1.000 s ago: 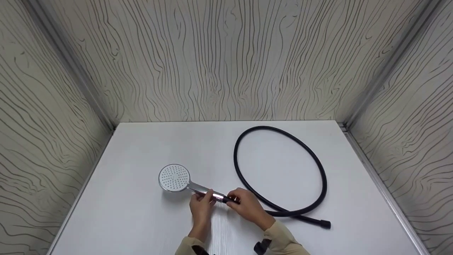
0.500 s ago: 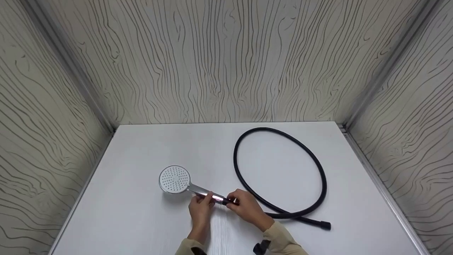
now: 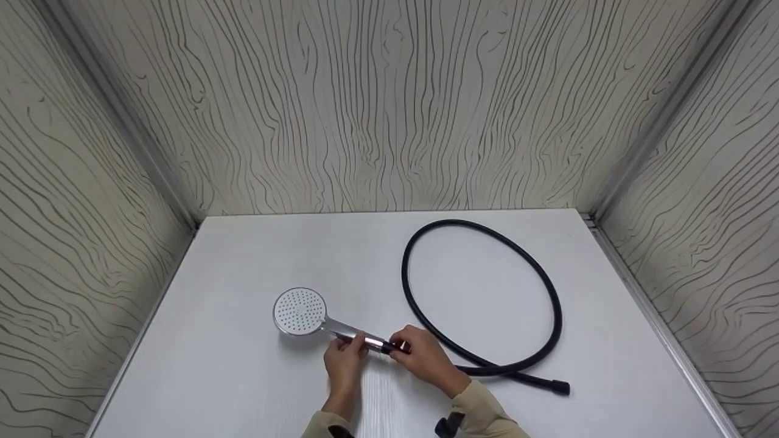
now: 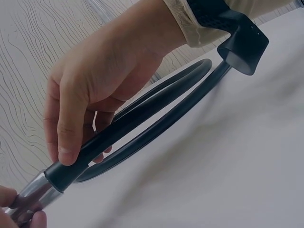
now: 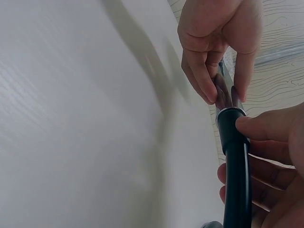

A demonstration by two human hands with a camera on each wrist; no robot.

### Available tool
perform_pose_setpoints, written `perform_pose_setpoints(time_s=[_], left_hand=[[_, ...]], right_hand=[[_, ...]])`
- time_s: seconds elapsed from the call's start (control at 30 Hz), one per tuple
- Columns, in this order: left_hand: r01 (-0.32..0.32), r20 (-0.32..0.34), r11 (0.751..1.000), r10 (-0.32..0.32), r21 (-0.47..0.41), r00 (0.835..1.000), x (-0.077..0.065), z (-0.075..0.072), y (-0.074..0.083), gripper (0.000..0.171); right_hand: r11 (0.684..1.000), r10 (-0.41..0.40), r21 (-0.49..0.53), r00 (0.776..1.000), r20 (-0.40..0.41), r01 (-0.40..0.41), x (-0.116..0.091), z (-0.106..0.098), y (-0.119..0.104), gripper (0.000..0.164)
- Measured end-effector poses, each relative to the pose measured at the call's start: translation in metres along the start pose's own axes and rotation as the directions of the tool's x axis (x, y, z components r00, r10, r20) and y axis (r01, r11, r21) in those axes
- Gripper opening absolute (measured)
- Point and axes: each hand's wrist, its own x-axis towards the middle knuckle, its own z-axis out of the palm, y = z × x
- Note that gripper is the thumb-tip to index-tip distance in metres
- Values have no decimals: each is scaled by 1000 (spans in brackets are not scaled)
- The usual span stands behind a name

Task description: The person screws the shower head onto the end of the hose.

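Note:
A chrome shower head point(image 3: 300, 311) with a round white spray face lies tilted above the white table, face up. My left hand point(image 3: 344, 367) pinches its chrome handle point(image 3: 345, 329) between thumb and fingers. At the handle's lower end, my right hand point(image 3: 424, 355) grips the black end fitting point(image 5: 232, 126) of a black shower hose point(image 3: 555, 304). In the right wrist view the fitting meets the chrome handle end with a thin bright ring at the joint. Whether a thread is engaged inside cannot be seen.
The hose makes one large loop on the right of the white table point(image 3: 243, 261). Its other end point(image 3: 559, 387) lies near the right front. Wood-patterned panels point(image 3: 389, 103) stand at the back and on both sides.
Both hands keep their holds on the handle and the hose fitting. The right fingers shift slightly around the fitting; the whole scene sits a little lower in the head view.

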Motion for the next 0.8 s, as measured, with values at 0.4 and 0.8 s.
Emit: perform_pose_setpoints(time_s=[0.4,0.8], left_hand=[[5,-25,997,-3,71,1000,2,-2,-3,34],[7,-25,991,-3,133,1000,3,-4,-6,27]], right_hand=[[999,42,-10,998,46,-41,1,3,3,15],[998,47,-32,997,57,-45,1,4,3,13]])
